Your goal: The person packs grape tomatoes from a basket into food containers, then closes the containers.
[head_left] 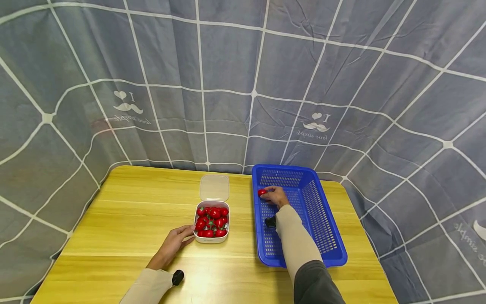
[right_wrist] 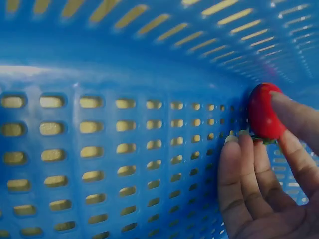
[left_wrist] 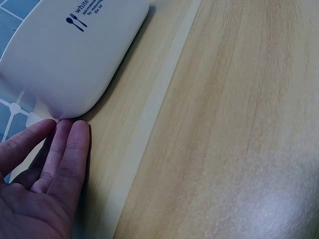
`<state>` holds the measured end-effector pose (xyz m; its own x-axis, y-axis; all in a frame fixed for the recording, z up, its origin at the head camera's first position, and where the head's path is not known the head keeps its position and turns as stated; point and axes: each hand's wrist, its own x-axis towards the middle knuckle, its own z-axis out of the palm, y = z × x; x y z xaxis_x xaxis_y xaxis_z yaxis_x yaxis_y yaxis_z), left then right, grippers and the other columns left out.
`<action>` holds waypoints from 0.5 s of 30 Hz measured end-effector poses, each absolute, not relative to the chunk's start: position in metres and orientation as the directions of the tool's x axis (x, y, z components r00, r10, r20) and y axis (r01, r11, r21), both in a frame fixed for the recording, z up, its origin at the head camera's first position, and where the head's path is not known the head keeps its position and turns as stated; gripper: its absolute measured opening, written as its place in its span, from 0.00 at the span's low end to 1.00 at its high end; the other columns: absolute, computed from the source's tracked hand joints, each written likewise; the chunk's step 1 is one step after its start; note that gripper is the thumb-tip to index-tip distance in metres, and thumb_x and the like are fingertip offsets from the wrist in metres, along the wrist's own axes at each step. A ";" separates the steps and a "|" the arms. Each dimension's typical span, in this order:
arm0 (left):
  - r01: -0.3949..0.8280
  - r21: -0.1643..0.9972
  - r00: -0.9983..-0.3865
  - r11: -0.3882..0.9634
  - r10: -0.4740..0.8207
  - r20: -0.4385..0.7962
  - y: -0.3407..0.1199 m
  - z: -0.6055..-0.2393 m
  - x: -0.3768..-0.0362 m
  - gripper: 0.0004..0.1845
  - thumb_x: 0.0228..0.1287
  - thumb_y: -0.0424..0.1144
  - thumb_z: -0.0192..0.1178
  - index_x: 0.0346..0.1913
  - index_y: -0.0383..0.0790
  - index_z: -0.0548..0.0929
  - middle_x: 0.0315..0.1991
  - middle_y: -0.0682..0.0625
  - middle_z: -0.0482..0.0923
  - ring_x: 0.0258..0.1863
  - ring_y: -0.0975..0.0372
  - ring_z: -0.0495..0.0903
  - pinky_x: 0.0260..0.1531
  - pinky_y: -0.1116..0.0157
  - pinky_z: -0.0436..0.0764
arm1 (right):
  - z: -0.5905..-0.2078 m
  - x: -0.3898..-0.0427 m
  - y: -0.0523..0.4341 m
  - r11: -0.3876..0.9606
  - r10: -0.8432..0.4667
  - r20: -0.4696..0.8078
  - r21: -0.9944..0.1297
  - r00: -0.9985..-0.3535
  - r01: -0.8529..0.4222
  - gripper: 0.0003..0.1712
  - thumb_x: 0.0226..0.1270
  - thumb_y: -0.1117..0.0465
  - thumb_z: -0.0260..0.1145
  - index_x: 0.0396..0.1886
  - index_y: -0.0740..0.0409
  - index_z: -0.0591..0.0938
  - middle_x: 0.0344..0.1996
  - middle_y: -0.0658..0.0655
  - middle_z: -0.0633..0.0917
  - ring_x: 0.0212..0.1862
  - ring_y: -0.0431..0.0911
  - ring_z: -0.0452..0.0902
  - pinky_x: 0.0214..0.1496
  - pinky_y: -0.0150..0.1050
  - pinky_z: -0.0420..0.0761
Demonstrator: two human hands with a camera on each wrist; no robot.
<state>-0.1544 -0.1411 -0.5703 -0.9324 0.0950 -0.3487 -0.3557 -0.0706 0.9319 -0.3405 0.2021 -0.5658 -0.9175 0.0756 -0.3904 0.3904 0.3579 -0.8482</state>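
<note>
A small red tomato [right_wrist: 265, 112] is pinched between the thumb and fingers of my right hand [head_left: 276, 196], down inside the blue basket [head_left: 337, 253] near its left wall. Green leaves show at the tomato's underside in the right wrist view. My left hand [head_left: 175, 243] touches the lower left corner of a white square container [head_left: 211, 240] with nearly straight fingertips. Several red tomatoes [head_left: 214, 213] with green stems fill that container. In the left wrist view, dark printing with a fork and spoon marks the container's side [left_wrist: 60, 55].
The container's translucent lid [head_left: 214, 188] lies folded back behind it. Everything stands on a yellow wooden table [head_left: 152, 202]. A grey curtain [head_left: 228, 114] with white lines hangs behind and around the table. Black wrist devices [head_left: 177, 277] are on both sleeves.
</note>
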 end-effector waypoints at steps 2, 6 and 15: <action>-0.356 0.932 -0.932 -0.072 0.098 -0.349 -0.141 -0.571 -0.154 0.29 0.74 0.42 0.51 0.63 0.18 0.66 0.64 0.29 0.65 0.64 0.44 0.68 0.60 0.60 0.76 | -0.585 -0.350 0.212 0.335 -0.009 -0.371 -0.876 -0.929 0.347 0.20 0.47 0.74 0.74 0.42 0.69 0.80 0.37 0.67 0.85 0.33 0.53 0.84 0.34 0.45 0.88; -0.355 0.932 -0.932 -0.070 0.106 -0.347 -0.141 -0.571 -0.155 0.29 0.74 0.42 0.51 0.64 0.18 0.65 0.65 0.29 0.64 0.64 0.44 0.67 0.60 0.61 0.76 | -0.581 -0.349 0.214 0.381 -0.053 -0.418 -0.848 -0.907 0.368 0.21 0.45 0.73 0.76 0.42 0.66 0.81 0.37 0.64 0.85 0.30 0.48 0.83 0.31 0.43 0.88; -0.356 0.932 -0.931 -0.071 0.112 -0.347 -0.141 -0.570 -0.154 0.30 0.74 0.43 0.51 0.64 0.19 0.65 0.65 0.29 0.64 0.65 0.44 0.67 0.61 0.60 0.75 | -0.521 -0.315 0.205 0.384 -0.117 -0.513 -0.813 -0.850 0.438 0.21 0.56 0.74 0.68 0.50 0.74 0.76 0.26 0.54 0.81 0.25 0.41 0.77 0.35 0.36 0.87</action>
<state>-0.1544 -0.1409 -0.5695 -0.9313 0.1121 -0.3467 -0.3555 -0.0709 0.9320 -0.3146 0.2055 -0.5215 -0.8504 -0.1165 -0.5131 0.4379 0.3839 -0.8129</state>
